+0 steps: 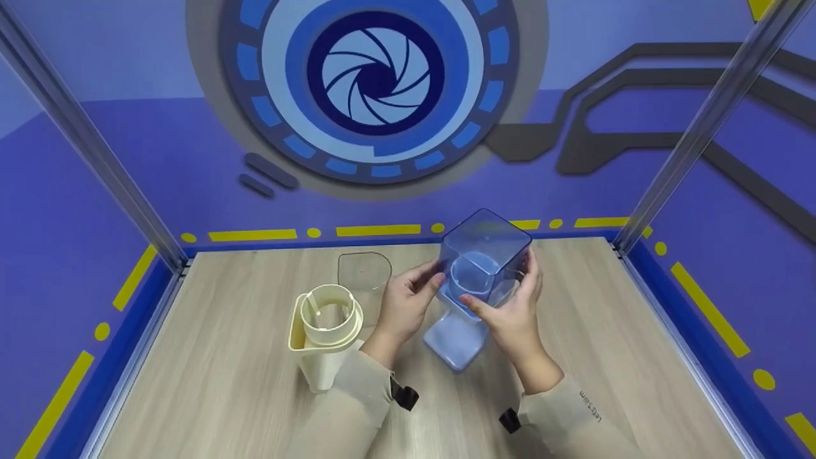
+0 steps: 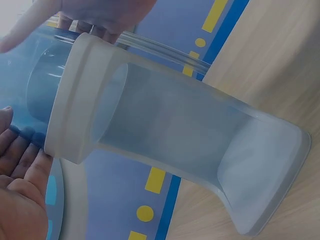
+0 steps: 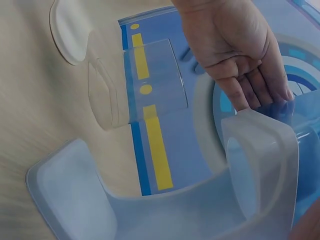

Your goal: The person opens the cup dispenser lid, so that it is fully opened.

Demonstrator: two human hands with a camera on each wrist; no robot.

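Both hands grip a see-through smoky-blue container [image 1: 484,239], square at its top rim, from opposite sides. It sits in the square collar of a pale blue-white stand [image 2: 165,115] with a wide flat foot [image 1: 457,343]. My left hand [image 1: 408,303] holds the container's left side, its fingertips close to the collar in the right wrist view. My right hand [image 1: 517,309] wraps the right side, thumb across the front near the seam. Through the clear wall a round inner part [image 1: 473,273] shows. To the left stands a cream-coloured stand [image 1: 322,366] with a round ring on top.
Behind the cream stand, another clear container [image 1: 363,271] stands on the wooden table [image 1: 236,319]. Blue printed walls [image 1: 408,204] close off the back and sides, with metal posts [image 1: 688,134] at the corners.
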